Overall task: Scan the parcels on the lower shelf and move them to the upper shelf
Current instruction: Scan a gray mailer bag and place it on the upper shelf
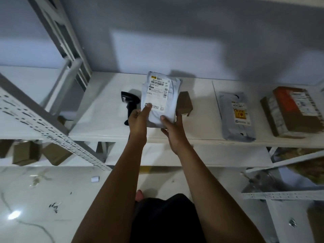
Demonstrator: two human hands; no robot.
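Note:
A grey plastic parcel with a white shipping label faces up, held over the upper shelf. My left hand grips its lower left corner, thumb on the label. My right hand holds its lower right edge, thumb on top and fingers underneath. A black handheld scanner lies on the shelf just left of the parcel. A small brown box sits right behind the parcel's right side. The lower shelf shows below my forearms.
Further right on the upper shelf lie a grey bag parcel with a yellow sticker and a brown taped box. Cardboard boxes stand on a low shelf at the left. A perforated rack post slants across the left. White floor lies below.

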